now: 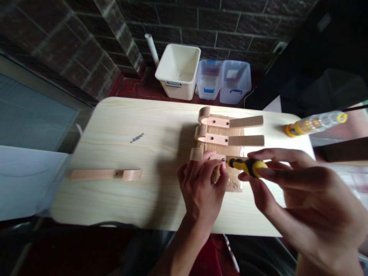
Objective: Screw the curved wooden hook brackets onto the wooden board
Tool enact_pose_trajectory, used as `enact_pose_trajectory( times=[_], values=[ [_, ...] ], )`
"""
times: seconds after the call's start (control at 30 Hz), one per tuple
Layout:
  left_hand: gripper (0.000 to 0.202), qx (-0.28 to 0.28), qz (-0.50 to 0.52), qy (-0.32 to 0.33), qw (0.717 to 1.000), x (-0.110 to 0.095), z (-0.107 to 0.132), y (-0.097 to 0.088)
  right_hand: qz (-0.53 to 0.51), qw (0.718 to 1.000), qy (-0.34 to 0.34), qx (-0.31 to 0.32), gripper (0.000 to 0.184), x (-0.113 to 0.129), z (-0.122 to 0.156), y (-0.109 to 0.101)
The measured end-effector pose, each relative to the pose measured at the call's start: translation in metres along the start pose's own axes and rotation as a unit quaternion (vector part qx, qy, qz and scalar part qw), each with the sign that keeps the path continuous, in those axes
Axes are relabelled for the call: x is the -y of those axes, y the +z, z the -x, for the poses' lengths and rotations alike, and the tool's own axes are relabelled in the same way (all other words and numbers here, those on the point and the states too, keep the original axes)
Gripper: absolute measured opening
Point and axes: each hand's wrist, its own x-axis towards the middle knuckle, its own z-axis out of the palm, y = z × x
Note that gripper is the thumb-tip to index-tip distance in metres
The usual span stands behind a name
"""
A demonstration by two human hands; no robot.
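Note:
My right hand (290, 184) is closed round a yellow-and-black screwdriver (247, 165), whose tip points left at a wooden hook piece (198, 154) on a board (238, 132). My left hand (202, 180) pinches at the tip, fingers pressed together over that hook piece; a small screw seems to sit there, too small to be sure. Two more wooden hook pieces (227, 122) (227, 139) lie screwed side by side on the board just beyond my hands.
A loose wooden hook piece (105, 174) lies near the table's (149, 126) left front edge. Small screws (137, 138) lie left of centre. A clear-handled screwdriver (314, 123) rests at the right edge. A cream bin (178, 69) and two clear boxes (222, 80) stand on the floor behind.

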Motion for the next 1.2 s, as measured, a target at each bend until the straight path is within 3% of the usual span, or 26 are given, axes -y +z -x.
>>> enact_pose_trajectory(
  times=[0.57,1.2],
  values=[
    [0.009,-0.002,0.002,-0.001,1.000,0.0001,0.0002,0.0000,-0.003,1.000,0.022,0.022,0.035,-0.0038,-0.0028,-0.0056],
    [0.011,0.001,0.006,-0.009,1.000,-0.0014,0.0001,-0.0001,0.010,1.000,-0.003,-0.001,0.038,-0.0027,-0.0015,-0.0035]
  ],
)
